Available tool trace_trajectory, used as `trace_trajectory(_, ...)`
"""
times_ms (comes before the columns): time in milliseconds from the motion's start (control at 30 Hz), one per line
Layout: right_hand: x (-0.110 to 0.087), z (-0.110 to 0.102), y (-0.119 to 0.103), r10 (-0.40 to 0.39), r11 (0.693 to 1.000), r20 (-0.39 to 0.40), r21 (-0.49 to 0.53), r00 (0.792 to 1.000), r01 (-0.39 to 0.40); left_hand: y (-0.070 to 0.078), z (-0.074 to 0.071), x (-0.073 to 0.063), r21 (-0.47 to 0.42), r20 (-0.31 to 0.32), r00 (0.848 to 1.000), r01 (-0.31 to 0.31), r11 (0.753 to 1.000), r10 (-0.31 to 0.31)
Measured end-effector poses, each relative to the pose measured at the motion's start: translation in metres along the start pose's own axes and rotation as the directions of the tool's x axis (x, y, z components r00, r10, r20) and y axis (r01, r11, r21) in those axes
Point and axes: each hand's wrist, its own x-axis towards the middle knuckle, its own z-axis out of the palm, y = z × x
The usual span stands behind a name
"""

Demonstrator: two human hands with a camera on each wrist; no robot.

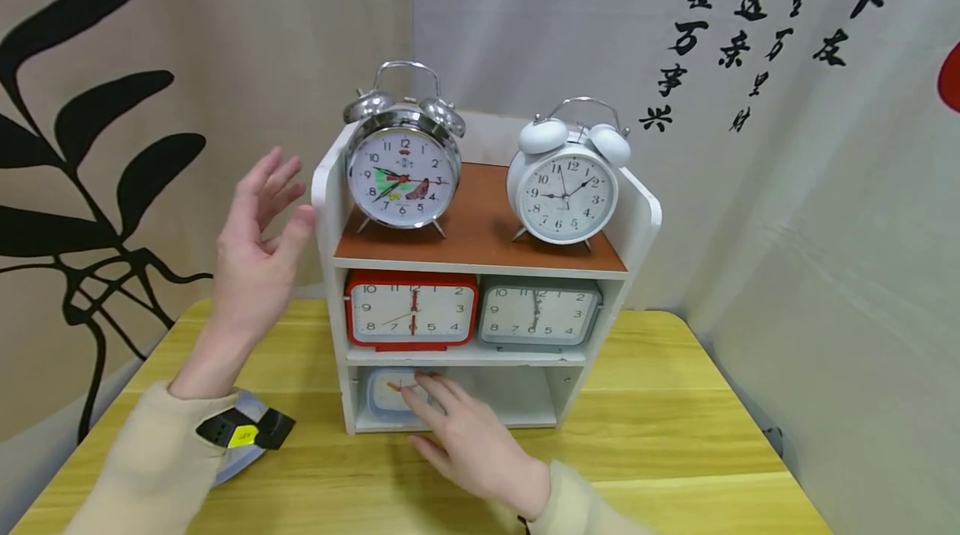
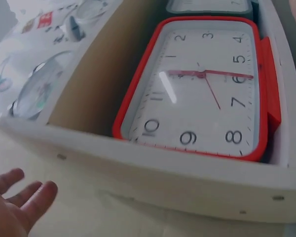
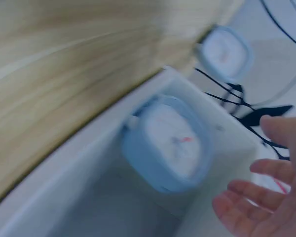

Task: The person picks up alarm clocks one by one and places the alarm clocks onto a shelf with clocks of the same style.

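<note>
In the head view my left hand (image 1: 258,260) is raised beside the left wall of a small white shelf unit (image 1: 333,327), fingers extended and holding nothing. My right hand (image 1: 480,443) reaches toward the bottom compartment, where a small light blue alarm clock (image 1: 384,408) stands at the left end. In the right wrist view, relaxed fingers (image 3: 256,192) are apart from that blue clock (image 3: 173,140). A red rectangular clock (image 1: 442,318) and a grey-green one (image 1: 510,314) fill the middle level. A silver twin-bell clock (image 1: 405,206) and a white twin-bell clock (image 1: 567,214) stand on top.
On the wooden table (image 1: 675,402), left of the shelf unit, a second light blue clock (image 1: 238,462) is partly hidden by my left wrist. Behind the table hangs a light curtain (image 1: 510,27) with black lettering and a plant print.
</note>
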Motion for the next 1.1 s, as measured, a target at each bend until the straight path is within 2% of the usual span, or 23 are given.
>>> trace_trajectory(67, -0.008, -0.012, -0.001, -0.014, 1.000, -0.061, 0.022, 0.998, 0.016, -0.001, -0.006, -0.007, 0.016, -0.027, 1.000, 0.015, 1.000, -0.014)
trace_trajectory(133, -0.016, -0.023, 0.001, -0.028, 0.998, -0.155, 0.042, 0.987, 0.035, -0.002, -0.012, -0.016, 0.031, -0.060, 0.998, 0.015, 0.999, -0.013)
trace_trajectory(233, -0.026, -0.038, 0.007, -0.024, 0.995, -0.312, 0.089, 0.950, 0.054, -0.005, -0.019, -0.029, 0.051, -0.095, 0.995, -0.002, 0.999, 0.007)
trace_trajectory(367, -0.037, -0.055, 0.020, 0.050, 0.987, -0.495, 0.160, 0.868, 0.035, -0.010, -0.027, -0.048, 0.100, -0.107, 0.994, -0.005, 0.995, 0.016)
trace_trajectory(467, -0.044, -0.068, 0.031, 0.134, 0.974, -0.602, 0.227, 0.787, 0.007, -0.013, -0.033, -0.059, 0.120, -0.106, 0.994, -0.004, 0.993, 0.017)
trace_trajectory(567, -0.051, -0.079, 0.044, 0.204, 0.961, -0.684, 0.275, 0.701, -0.012, -0.018, -0.038, -0.067, 0.104, -0.110, 0.993, -0.033, 0.994, 0.045)
trace_trajectory(667, -0.058, -0.089, 0.057, 0.278, 0.950, -0.723, 0.306, 0.633, -0.068, -0.023, -0.042, -0.074, 0.117, -0.121, 0.991, -0.041, 0.992, 0.055)
trace_trajectory(767, -0.065, -0.098, 0.069, 0.352, 0.932, -0.731, 0.334, 0.585, -0.144, -0.029, -0.046, -0.081, 0.160, -0.135, 0.990, -0.026, 0.987, 0.048)
trace_trajectory(867, -0.071, -0.104, 0.078, 0.442, 0.895, -0.706, 0.387, 0.554, -0.221, -0.034, -0.050, -0.086, 0.219, -0.142, 0.989, -0.001, 0.976, 0.033)
trace_trajectory(967, -0.076, -0.105, 0.084, 0.526, 0.849, -0.662, 0.444, 0.533, -0.287, -0.038, -0.054, -0.088, 0.270, -0.129, 0.992, 0.023, 0.963, 0.012)
trace_trajectory(1100, -0.078, -0.101, 0.090, 0.588, 0.807, -0.613, 0.488, 0.527, -0.332, -0.044, -0.058, -0.090, 0.311, -0.091, 0.996, 0.029, 0.950, -0.001)
